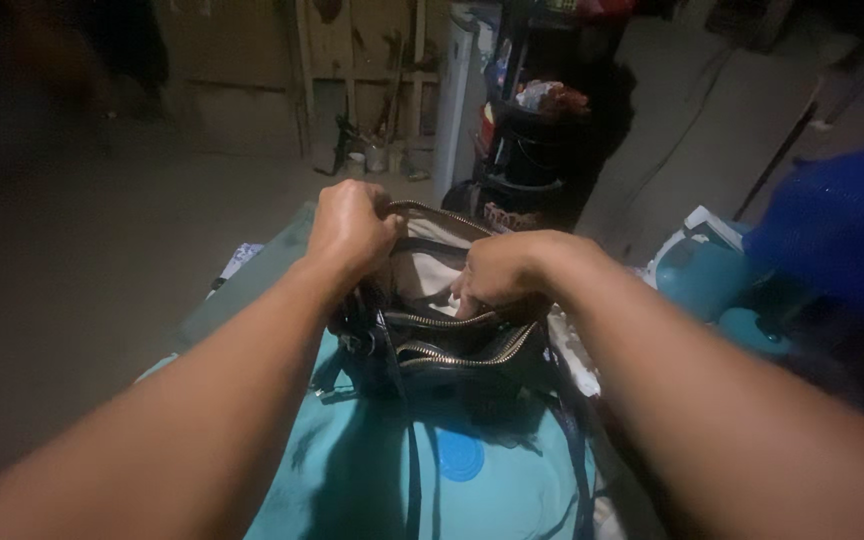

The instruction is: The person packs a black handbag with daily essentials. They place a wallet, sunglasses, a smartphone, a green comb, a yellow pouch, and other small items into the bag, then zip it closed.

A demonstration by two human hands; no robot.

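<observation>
The black handbag sits on a light turquoise cloth spread over the tabletop, just in front of the person, its mouth open and its pale lining showing; two brass-coloured zips run across the near side, and thin dark straps trail down toward the camera over the cloth. The left hand is at the far left rim of the bag, fingers curled shut around the edge of the opening and pulling it wide; the right hand is at the right side of the mouth, fingers bent down and closed on the near edge of the lining or the rim, though exactly which I cannot tell, since the fingertips are tucked out of sight. A round blue patch shows on the cloth below the bag.

To the right stands a pale iron with a teal body, well apart from the bag, with a blue heap beyond it; a dark rack of clutter rises behind; the room is dim.

By my reckoning the step in hand is holding the main compartment open; the next move would call for one hand to keep the rim spread while the other lets go and works inside, taking care not to snag the zips.
</observation>
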